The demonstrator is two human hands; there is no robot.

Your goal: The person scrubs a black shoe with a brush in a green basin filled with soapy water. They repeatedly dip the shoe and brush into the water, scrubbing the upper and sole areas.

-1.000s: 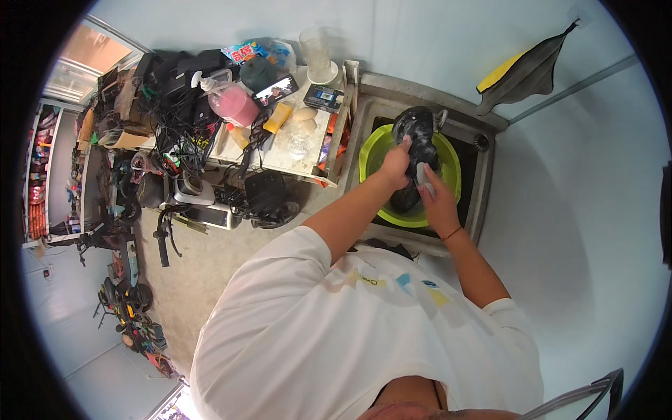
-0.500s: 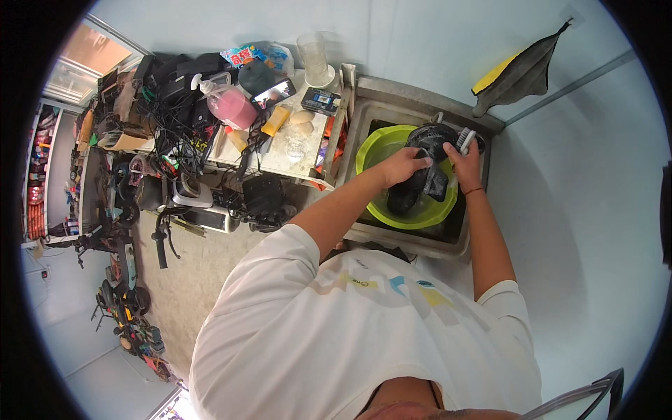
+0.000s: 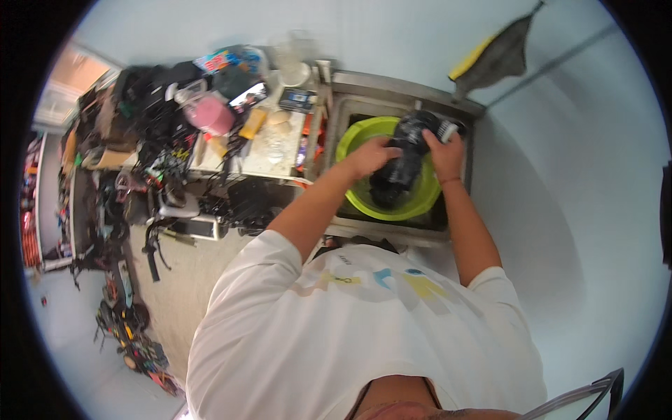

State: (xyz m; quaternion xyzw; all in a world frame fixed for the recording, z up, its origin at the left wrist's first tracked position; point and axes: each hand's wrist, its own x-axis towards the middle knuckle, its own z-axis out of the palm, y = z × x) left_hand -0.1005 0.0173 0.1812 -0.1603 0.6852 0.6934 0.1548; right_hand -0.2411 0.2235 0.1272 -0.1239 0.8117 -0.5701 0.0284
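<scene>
A wet black shoe is held over a lime-green basin. My left hand is closed on its left side, the thumb lying across the dark upper. On the other side, my right hand grips a scrubbing brush with pale bristles, which stick up above the fingers. That hand's thumb and fingers also touch the shoe's right edge. Some water shows in the basin under the shoe. Motion blur hides the finer details of the shoe.
The basin sits in a metal sink against the wall. Left of it, a cluttered table holds a pink pump bottle, a yellow block and a clear glass. A yellow-and-grey cloth hangs on the wall.
The whole view has shifted, so the sink and table appear further left. The shoe has turned somewhat in my hands, and both hands stay on it with the brush.
</scene>
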